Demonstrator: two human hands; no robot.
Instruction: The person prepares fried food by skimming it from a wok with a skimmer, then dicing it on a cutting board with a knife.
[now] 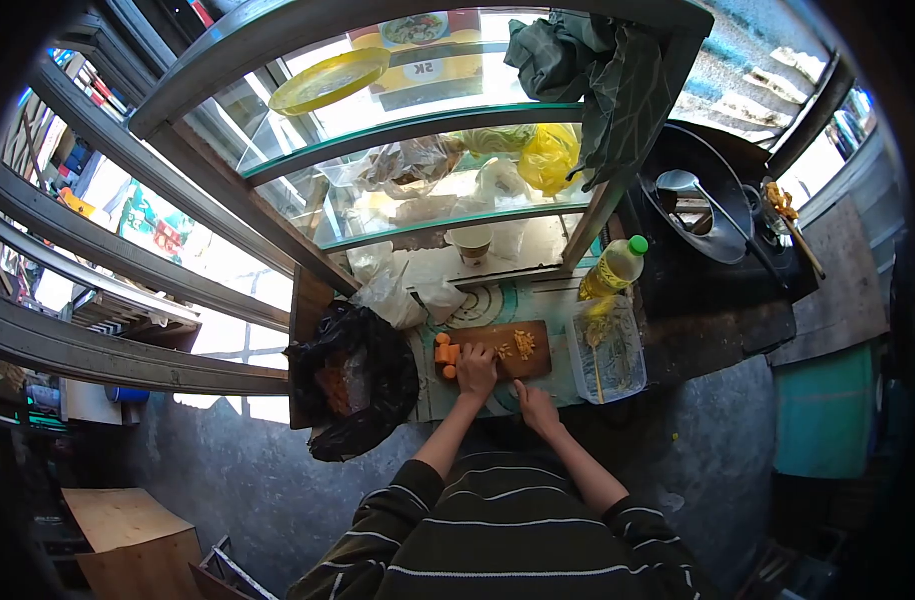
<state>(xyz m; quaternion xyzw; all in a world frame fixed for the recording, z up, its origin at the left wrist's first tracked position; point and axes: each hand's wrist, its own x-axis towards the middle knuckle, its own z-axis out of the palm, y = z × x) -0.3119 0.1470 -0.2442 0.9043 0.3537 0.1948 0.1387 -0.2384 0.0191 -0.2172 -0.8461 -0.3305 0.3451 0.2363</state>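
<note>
On a brown cutting board lie orange carrot pieces at the left and small chopped orange bits at the right. My left hand rests on the board beside the larger pieces, fingers bent and pressed down on something too small to make out. Near the board's front right edge is my right hand, its fingers curled round what seems a handle; the thing itself is mostly hidden.
Right of the board are a clear plastic tub and a yellow oil bottle with a green cap. A black plastic bag lies left. Behind rises a glass display case; a wok sits back right.
</note>
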